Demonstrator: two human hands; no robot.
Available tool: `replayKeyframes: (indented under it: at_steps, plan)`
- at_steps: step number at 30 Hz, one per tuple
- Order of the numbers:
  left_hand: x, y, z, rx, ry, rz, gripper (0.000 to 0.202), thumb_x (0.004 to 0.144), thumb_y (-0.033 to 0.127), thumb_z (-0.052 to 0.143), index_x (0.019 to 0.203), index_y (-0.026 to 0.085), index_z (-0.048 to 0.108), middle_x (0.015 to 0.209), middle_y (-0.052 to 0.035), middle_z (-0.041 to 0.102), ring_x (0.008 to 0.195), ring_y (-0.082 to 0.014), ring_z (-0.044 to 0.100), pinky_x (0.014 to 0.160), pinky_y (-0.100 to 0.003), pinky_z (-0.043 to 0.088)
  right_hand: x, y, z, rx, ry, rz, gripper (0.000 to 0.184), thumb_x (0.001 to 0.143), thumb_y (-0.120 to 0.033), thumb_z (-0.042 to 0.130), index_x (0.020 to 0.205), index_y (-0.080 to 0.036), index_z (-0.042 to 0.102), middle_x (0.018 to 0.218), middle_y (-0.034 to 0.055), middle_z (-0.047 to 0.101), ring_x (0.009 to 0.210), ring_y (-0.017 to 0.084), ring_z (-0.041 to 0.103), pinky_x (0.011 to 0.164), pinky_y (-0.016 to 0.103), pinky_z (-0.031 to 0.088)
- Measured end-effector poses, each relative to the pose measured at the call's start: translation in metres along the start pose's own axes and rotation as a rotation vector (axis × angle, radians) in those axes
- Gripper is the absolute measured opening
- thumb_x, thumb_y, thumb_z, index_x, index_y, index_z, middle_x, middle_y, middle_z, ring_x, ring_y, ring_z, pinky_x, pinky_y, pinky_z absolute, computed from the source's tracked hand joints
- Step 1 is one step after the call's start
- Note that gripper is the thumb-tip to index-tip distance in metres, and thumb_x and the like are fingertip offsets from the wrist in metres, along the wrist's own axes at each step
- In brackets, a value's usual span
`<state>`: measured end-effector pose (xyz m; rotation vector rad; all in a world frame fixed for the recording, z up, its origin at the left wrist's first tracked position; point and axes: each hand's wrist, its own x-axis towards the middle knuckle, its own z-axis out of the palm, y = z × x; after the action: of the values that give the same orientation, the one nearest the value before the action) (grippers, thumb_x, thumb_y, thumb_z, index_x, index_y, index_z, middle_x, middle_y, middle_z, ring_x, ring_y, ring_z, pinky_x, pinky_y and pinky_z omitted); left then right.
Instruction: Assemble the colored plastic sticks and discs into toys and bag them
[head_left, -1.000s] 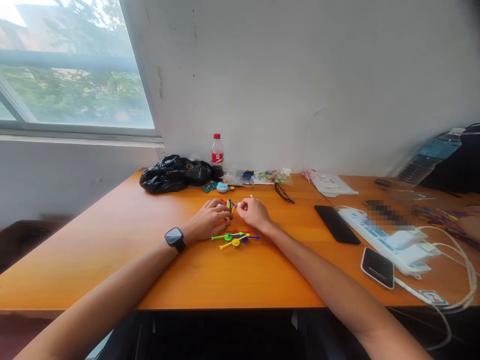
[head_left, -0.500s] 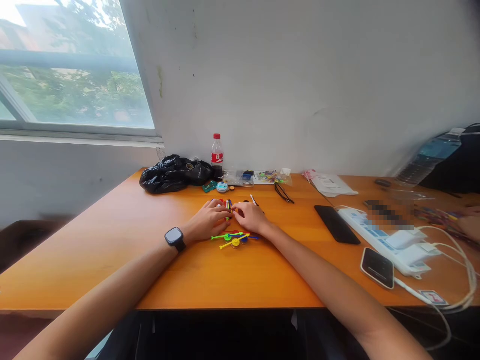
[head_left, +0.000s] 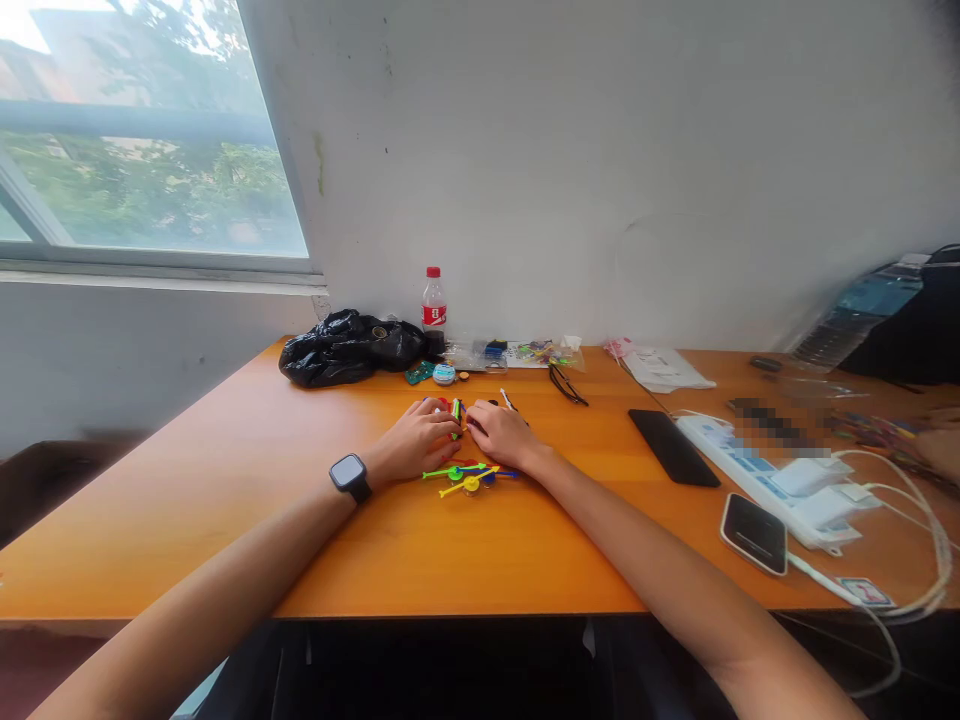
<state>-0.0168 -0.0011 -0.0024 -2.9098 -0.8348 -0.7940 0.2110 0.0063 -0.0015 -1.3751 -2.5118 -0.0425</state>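
Note:
My left hand (head_left: 420, 432), with a watch (head_left: 349, 474) on its wrist, rests on the table with fingers bent over small coloured plastic pieces (head_left: 457, 409). Close by on the right, my right hand (head_left: 501, 432) has its fingers curled together beside the same pieces. What lies in the fingertips of either hand is too small and hidden to name. Just in front of the hands lie arrow-shaped plastic spinners: a yellow spinner (head_left: 471, 485), a green spinner (head_left: 454, 474) and a blue spinner (head_left: 491, 478), with a bit of red behind them. A thin white piece (head_left: 508, 399) sticks out beyond my right hand.
Along the wall stand a black plastic bag (head_left: 349, 350), a cola bottle (head_left: 433, 315) and clear bags of parts (head_left: 544, 353). Glasses (head_left: 566, 385) lie nearer. Rightward are a black phone (head_left: 673, 448), a power strip (head_left: 739, 465), a charging phone (head_left: 754, 535) and another person's hand (head_left: 941, 445).
The fingers of my right hand have shifted slightly and curled in, a little apart from the left fingertips. My left hand and the spinners stay in place.

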Motion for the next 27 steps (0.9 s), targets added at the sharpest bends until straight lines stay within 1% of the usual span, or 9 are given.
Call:
replayKeyframes:
  at_steps: [5,10,17,21,24,27]
  plan:
    - [0.0,0.0,0.0,0.0,0.0,-0.024,0.015,0.102,0.033,0.061,0.109,0.027,0.072,0.111,-0.0046,0.076,0.115,-0.0272,0.058,0.106,-0.044,0.047,0.001,0.001,-0.004,-0.089,-0.055,-0.023,0.022,0.106,-0.023,0.046,0.111,-0.018,0.067,0.11,0.0094,0.07,0.095,0.021,0.067,0.077,0.029,0.041]
    - [0.0,0.0,0.0,-0.006,-0.002,-0.028,0.014,0.102,0.033,0.06,0.108,0.028,0.072,0.112,-0.0039,0.076,0.117,-0.027,0.057,0.106,-0.044,0.047,0.001,0.002,-0.009,-0.128,-0.102,-0.046,0.021,0.106,-0.02,0.047,0.117,-0.018,0.064,0.113,0.0091,0.07,0.097,0.022,0.068,0.077,0.028,0.042]
    - [0.0,0.001,0.0,-0.013,0.004,-0.031,0.017,0.104,0.036,0.058,0.106,0.027,0.073,0.11,-0.0043,0.076,0.117,-0.0272,0.057,0.107,-0.044,0.047,-0.001,0.004,-0.014,-0.159,-0.127,-0.068,0.022,0.103,-0.016,0.048,0.119,-0.016,0.063,0.113,0.0107,0.07,0.099,0.023,0.068,0.08,0.029,0.044]
    - [0.0,0.002,-0.001,-0.019,0.0,-0.034,0.019,0.104,0.035,0.058,0.113,0.029,0.073,0.114,-0.0043,0.076,0.119,-0.0272,0.056,0.109,-0.045,0.046,-0.002,0.003,-0.017,-0.137,-0.139,-0.048,0.021,0.103,-0.015,0.048,0.116,-0.016,0.065,0.114,0.0117,0.071,0.101,0.024,0.069,0.08,0.029,0.045]
    - [0.0,0.002,-0.001,-0.014,-0.003,-0.026,0.023,0.103,0.035,0.058,0.122,0.029,0.071,0.124,-0.0048,0.074,0.123,-0.0284,0.055,0.111,-0.046,0.045,-0.002,0.002,-0.018,-0.105,-0.139,-0.017,0.021,0.102,-0.014,0.049,0.114,-0.017,0.066,0.113,0.0123,0.072,0.101,0.024,0.069,0.082,0.029,0.045]
    - [-0.001,0.0,0.002,-0.007,-0.007,-0.011,0.028,0.104,0.034,0.057,0.129,0.031,0.069,0.134,-0.0048,0.07,0.127,-0.0297,0.053,0.113,-0.049,0.042,-0.002,0.0,-0.017,-0.095,-0.124,0.032,0.022,0.099,-0.01,0.052,0.114,-0.016,0.066,0.113,0.0146,0.073,0.103,0.026,0.069,0.084,0.03,0.045]
